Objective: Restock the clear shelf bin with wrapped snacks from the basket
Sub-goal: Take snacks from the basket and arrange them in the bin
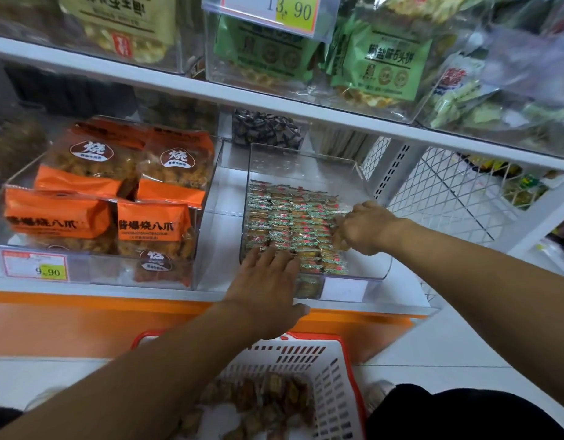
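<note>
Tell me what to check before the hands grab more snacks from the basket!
1. Room left in the clear bin: ok, the wrapped snacks lie low and its back part is bare.
2. Snacks lined up: ok, they sit in neat rows.
3. Left hand free: ok, its fingers lie flat on the front rows.
4. Right hand free: cannot tell, its curled fingers are down among the snacks at the bin's right side.
5. Snacks left in the basket: ok, a blurry pile shows at the bottom.
6. Basket within reach: ok, it sits right below the shelf, under the arms.
</note>
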The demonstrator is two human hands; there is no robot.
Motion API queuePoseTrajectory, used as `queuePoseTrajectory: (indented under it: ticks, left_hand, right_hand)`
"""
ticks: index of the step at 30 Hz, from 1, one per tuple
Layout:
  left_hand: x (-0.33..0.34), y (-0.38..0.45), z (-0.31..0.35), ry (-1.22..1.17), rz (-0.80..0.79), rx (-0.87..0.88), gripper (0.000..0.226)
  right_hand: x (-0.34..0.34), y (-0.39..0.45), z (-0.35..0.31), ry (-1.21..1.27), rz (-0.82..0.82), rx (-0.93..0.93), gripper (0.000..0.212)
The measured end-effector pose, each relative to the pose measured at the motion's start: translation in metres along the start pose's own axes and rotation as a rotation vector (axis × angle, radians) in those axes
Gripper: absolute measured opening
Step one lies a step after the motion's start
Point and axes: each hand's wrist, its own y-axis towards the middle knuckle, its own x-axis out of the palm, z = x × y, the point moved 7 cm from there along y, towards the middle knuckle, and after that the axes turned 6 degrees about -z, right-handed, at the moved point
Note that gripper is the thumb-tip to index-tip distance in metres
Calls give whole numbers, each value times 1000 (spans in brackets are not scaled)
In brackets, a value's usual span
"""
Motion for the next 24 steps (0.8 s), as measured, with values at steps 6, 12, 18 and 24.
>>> queuePoseTrajectory:
  ticks: [6, 12, 18, 24]
  left_hand:
    - [0, 1, 2, 13, 12, 6, 82]
    - [0, 2, 2, 6, 6, 2, 82]
    - [1, 3, 2, 8, 6, -4, 81]
    - [0, 1, 4, 8, 23, 5, 79]
  right_hand:
    - [-15, -2, 17, 427, 149, 121, 27]
    - [-14, -4, 18, 509, 339, 188, 41]
    - [-10, -3, 17, 536, 259, 129, 30]
    - [-11, 10, 8, 286, 10, 73, 28]
